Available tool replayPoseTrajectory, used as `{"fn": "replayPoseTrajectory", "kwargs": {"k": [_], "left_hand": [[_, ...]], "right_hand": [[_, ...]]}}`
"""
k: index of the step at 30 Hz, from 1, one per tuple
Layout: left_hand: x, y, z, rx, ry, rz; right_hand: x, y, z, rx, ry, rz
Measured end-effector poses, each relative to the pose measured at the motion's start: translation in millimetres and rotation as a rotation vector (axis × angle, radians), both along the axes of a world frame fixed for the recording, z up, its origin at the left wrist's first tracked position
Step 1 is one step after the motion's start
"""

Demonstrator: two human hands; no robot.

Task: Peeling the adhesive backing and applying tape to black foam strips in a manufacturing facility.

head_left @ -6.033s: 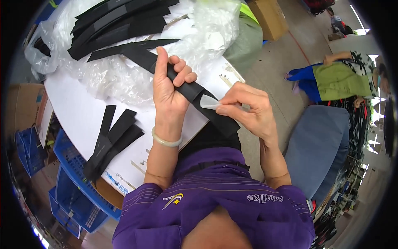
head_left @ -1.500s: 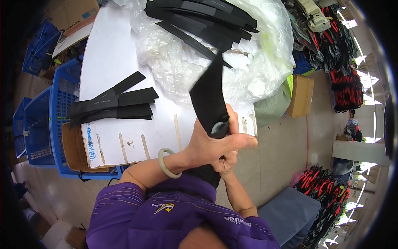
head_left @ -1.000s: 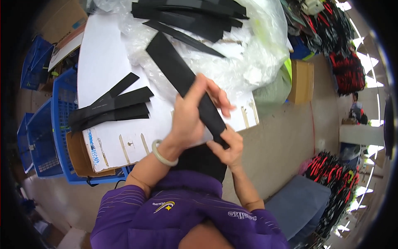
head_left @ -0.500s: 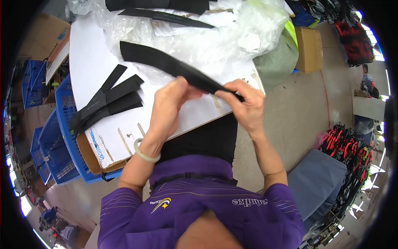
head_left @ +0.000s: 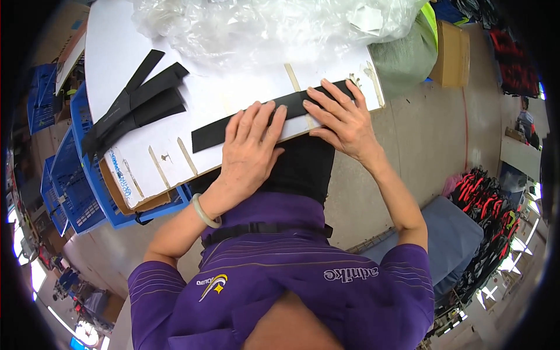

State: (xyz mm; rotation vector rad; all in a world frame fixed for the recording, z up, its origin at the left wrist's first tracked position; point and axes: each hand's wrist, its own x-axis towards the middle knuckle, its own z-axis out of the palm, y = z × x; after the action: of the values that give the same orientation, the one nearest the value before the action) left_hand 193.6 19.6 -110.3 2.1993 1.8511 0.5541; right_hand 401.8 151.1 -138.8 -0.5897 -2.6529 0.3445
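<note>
A long black strip [head_left: 213, 133] lies flat along the near edge of the white tabletop [head_left: 224, 84]. My left hand [head_left: 251, 143] rests on its left-middle part, fingers stretched and slightly spread over it. Farther right, my right hand [head_left: 344, 119] presses on the strip with its fingers laid out flat, close to the right end. Neither hand grips anything. To the left, several black strips [head_left: 137, 102] lie in a fanned, overlapping pile that reaches the table's left edge.
Crumpled clear plastic [head_left: 280, 29] covers the far side of the table. Blue crates [head_left: 87, 186] stand against the left edge. A grey-green sack [head_left: 402, 61] and a cardboard box [head_left: 452, 53] are at the far right. Behind on the right is a blue-grey covered stack [head_left: 437, 239].
The strip was held up in both hands, slanting over the table. Now it lies flat along the near edge, with both hands opened out on top of it.
</note>
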Motion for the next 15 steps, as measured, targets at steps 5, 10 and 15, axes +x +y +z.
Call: {"fn": "replayPoseTrajectory", "kwargs": {"k": [5, 10, 15], "left_hand": [[14, 5, -12, 0.035, 0.009, 0.072], [22, 7, -25, 0.122, -0.038, 0.047], [30, 7, -28, 0.143, 0.054, 0.041]], "right_hand": [[3, 3, -1, -0.003, -0.011, 0.028], [13, 5, -7, 0.002, 0.05, -0.025], [16, 5, -10, 0.032, 0.07, -0.033]]}}
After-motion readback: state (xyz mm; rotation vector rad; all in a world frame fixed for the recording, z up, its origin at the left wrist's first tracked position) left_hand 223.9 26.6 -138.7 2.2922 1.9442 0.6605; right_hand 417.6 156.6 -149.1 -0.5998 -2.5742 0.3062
